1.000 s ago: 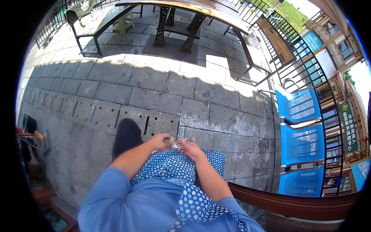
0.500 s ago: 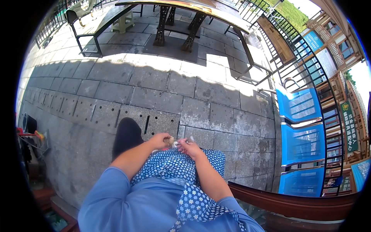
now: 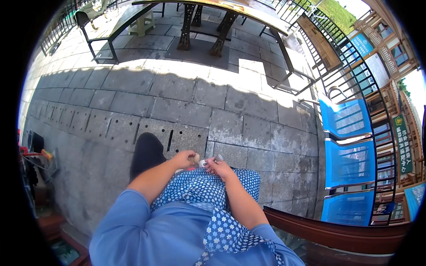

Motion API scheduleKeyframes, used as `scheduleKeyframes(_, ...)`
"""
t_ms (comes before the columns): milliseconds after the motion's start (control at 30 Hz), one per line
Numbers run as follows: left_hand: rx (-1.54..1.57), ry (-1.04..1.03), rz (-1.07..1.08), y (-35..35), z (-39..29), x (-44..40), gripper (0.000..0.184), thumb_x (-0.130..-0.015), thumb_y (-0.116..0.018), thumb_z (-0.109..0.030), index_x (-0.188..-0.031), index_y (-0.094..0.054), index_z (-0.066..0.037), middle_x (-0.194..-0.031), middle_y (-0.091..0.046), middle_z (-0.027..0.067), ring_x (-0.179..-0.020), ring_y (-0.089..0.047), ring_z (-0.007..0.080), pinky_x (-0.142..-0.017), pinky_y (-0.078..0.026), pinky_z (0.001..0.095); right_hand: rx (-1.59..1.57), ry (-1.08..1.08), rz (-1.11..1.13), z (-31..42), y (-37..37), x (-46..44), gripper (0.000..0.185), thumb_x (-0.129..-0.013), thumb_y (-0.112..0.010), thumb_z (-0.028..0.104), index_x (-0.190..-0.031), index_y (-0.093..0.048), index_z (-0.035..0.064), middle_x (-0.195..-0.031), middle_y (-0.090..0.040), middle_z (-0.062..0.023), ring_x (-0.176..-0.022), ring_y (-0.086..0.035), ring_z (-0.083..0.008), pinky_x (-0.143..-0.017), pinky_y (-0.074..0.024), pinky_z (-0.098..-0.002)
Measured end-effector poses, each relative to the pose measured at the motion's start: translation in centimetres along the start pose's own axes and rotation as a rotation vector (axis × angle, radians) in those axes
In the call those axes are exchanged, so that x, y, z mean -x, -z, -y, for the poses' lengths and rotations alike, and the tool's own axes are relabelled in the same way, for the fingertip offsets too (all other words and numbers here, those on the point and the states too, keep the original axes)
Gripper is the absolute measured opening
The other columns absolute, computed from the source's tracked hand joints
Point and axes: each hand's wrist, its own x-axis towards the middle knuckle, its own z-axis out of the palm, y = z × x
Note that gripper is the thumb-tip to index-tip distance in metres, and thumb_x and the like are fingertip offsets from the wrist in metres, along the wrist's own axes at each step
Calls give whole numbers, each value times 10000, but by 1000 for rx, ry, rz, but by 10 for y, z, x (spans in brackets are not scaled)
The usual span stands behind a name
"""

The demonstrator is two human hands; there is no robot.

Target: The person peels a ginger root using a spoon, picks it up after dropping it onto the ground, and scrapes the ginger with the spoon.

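Note:
Above the lap, my left hand (image 3: 183,159) is closed, its fingertips pinching a small tan lump (image 3: 196,157) whose kind I cannot make out. Close by on the right, my right hand (image 3: 218,169) is closed round a slim pale stick-like thing (image 3: 219,157) that pokes up past the fingers. Between the hands, at the right fingertips, shows a small white piece (image 3: 203,163) with dark marks. A little red (image 3: 191,169) peeks out beneath the left hand. A blue apron (image 3: 191,188) with a white flower pattern covers the lap.
A dark shoe or leg (image 3: 147,155) extends ahead over the stone paving (image 3: 175,111). Blue metal seats (image 3: 349,164) line the railing on the right. A long table (image 3: 213,5) and benches stand ahead. A dark red wooden edge (image 3: 328,228) lies behind at right.
Both hands stay in nearly the same place. The white piece between them shows a little more, and the view has shifted slightly.

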Motion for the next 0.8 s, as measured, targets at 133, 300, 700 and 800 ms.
scheduleKeyframes(133,11,1,-17,-2,4,-1,397,-608,-698,-110,-979,-575,-45,-927,-603,146,-868,-584,261,-756,-456,327,1,-8,-2,4,-1,3,324,-869,-510,315,-1059,-564,59,-863,-609,-48,-707,-555,-103,-601,-411,-211)
scheduleKeyframes(300,-20,8,-8,-1,3,0,409,-618,-694,-127,-1000,-572,-43,-957,-599,149,-893,-580,268,-776,-454,331,22,-4,-8,1,1,1,317,-870,-507,310,-1058,-568,61,-872,-611,-54,-706,-556,-105,-610,-417,-214)
scheduleKeyframes(700,-30,57,-2,2,-3,2,417,-628,-684,-140,-1020,-571,-51,-988,-598,148,-922,-577,272,-799,-450,331,57,0,-5,-3,2,-2,319,-870,-505,312,-1054,-570,60,-879,-616,-60,-700,-560,-109,-615,-425,-221)
scheduleKeyframes(800,-27,65,-4,2,-2,1,419,-631,-680,-135,-1026,-571,-52,-999,-597,147,-932,-575,273,-807,-448,329,74,-11,-15,-3,2,-2,310,-870,-504,310,-1042,-572,62,-874,-619,-60,-699,-562,-110,-613,-427,-222)
